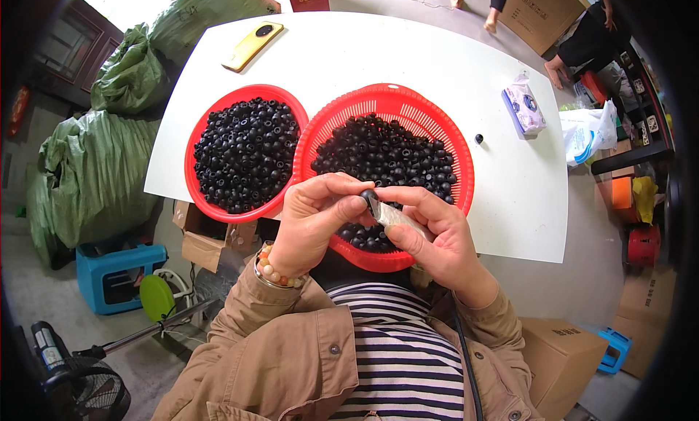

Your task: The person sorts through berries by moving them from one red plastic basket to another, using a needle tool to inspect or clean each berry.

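Note:
My left hand [314,215] pinches a small round black cap [368,196] between thumb and fingertips. In my right hand [445,240] is a short tool with a white wrapped handle [399,218]; its dark, blade-like tip meets the cap. Both hands are over a red slotted plastic basket [466,170] full of loose black caps [386,148]. Beside it on the left, a red round tray [192,155] holds many more such caps [246,155]. The hollow openings of several show. My fingers partly cover the cap and the tool's tip.
On the white table [342,46] lie a yellow phone [251,48], a pack of wipes [523,109] and a lone black cap [479,139]. Green sacks [91,173] stand at the left, near a blue stool [120,279] and a fan [87,384]. Cardboard boxes [561,359] are at the right.

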{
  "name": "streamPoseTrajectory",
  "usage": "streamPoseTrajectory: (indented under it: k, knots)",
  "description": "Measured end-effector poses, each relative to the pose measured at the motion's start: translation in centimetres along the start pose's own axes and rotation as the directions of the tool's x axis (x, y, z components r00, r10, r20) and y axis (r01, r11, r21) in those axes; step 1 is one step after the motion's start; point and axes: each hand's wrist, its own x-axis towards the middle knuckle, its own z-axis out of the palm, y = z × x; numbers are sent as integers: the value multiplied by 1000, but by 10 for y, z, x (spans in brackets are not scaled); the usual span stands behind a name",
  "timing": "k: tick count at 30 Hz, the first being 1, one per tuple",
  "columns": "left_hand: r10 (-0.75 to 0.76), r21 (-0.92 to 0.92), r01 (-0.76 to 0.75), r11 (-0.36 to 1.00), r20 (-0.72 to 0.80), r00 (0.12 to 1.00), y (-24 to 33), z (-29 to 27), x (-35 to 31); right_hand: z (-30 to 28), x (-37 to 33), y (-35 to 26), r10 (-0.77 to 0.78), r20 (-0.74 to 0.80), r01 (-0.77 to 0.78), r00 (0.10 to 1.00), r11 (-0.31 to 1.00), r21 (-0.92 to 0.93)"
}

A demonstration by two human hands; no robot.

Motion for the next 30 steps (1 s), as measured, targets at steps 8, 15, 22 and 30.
streamPoseTrajectory:
  k: [8,15,22,30]
  knots:
    - [35,71,-36,997,19,999,1,0,0,1,0,-3,17,-1,-17,1000,998,53]
    - [53,98,-55,994,22,998,3,2,0,1,-1,-1,9,-3,-9,1000,999,45]
    - [75,108,-76,991,15,997,2,1,0,1,-1,-4,41,2,-41,999,999,20]
    - [177,326,-174,929,20,984,3,3,-1,4,-2,-7,88,-11,-86,996,990,108]
